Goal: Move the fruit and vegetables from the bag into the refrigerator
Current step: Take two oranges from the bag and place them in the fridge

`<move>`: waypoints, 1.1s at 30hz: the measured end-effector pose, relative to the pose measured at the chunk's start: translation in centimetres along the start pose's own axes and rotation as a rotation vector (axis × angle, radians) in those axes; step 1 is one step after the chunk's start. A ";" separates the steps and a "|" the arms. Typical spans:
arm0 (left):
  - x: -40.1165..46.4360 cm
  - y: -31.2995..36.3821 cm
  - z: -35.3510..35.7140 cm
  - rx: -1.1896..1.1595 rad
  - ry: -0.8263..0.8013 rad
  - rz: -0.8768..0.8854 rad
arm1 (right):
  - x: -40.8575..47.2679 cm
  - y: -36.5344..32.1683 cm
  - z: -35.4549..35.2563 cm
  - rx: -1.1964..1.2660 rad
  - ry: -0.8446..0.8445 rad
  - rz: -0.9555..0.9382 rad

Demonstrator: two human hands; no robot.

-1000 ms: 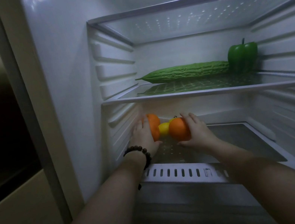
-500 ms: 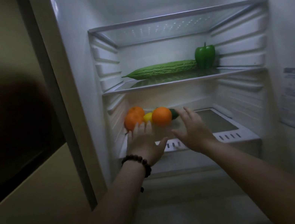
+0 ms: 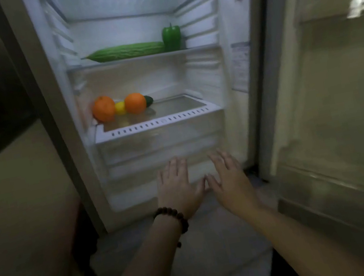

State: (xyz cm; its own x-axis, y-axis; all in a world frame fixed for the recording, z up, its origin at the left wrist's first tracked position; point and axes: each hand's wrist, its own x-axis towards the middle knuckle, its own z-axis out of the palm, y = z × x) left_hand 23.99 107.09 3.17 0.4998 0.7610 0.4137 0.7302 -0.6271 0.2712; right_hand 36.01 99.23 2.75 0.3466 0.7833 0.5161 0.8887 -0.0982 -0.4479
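Observation:
The refrigerator (image 3: 236,79) stands open before me. On its lower shelf (image 3: 161,123) at the left lie two oranges (image 3: 103,108) (image 3: 135,103), a small yellow fruit (image 3: 120,107) between them and a dark green item (image 3: 148,100) behind the right orange. A long bitter gourd (image 3: 128,51) and a green bell pepper (image 3: 171,37) sit on the glass shelf above. My left hand (image 3: 177,186), with a bead bracelet at the wrist, and my right hand (image 3: 229,178) hover side by side below the shelves, fingers spread and holding nothing. No bag is in view.
The open fridge door (image 3: 332,111) fills the right side, its inner racks showing. A clear drawer (image 3: 163,146) sits under the lower shelf. A beige cabinet (image 3: 21,227) stands to the left. Grey floor (image 3: 197,256) lies beneath my arms.
Both hands let go of the oranges on the lower shelf and drew back out of the fridge, dropping below the drawer. My view pulled back, bringing the door into sight.

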 end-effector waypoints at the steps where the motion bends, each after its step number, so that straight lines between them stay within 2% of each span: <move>1: -1.7 0.5 0.7 -0.005 -0.033 0.019 | -2.3 0.6 -0.5 -0.017 -0.003 0.031; 7: -10.3 5.4 4.2 -0.060 -0.239 0.164 | -15.0 4.5 -5.0 -0.153 -0.006 0.194; 13: -18.6 13.1 7.2 -0.087 -0.384 0.340 | -27.3 8.0 -9.8 -0.163 0.038 0.411; 21: -33.2 28.7 8.4 -0.173 -0.496 0.705 | -47.3 11.3 -20.3 -0.313 0.195 0.835; 28: -51.7 44.1 5.0 -0.285 -0.634 1.065 | -69.3 7.9 -32.6 -0.455 0.365 1.197; 33: -66.2 51.9 1.5 -0.358 -0.683 1.302 | -83.8 2.7 -39.6 -0.546 0.495 1.417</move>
State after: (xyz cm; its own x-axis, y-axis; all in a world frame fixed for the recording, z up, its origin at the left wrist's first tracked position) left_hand 29.47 24.41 -11.44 0.8764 -0.4748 0.0809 -0.4773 -0.8337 0.2777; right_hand 21.22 9.02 -12.76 0.9101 -0.3849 0.1534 -0.2636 -0.8234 -0.5026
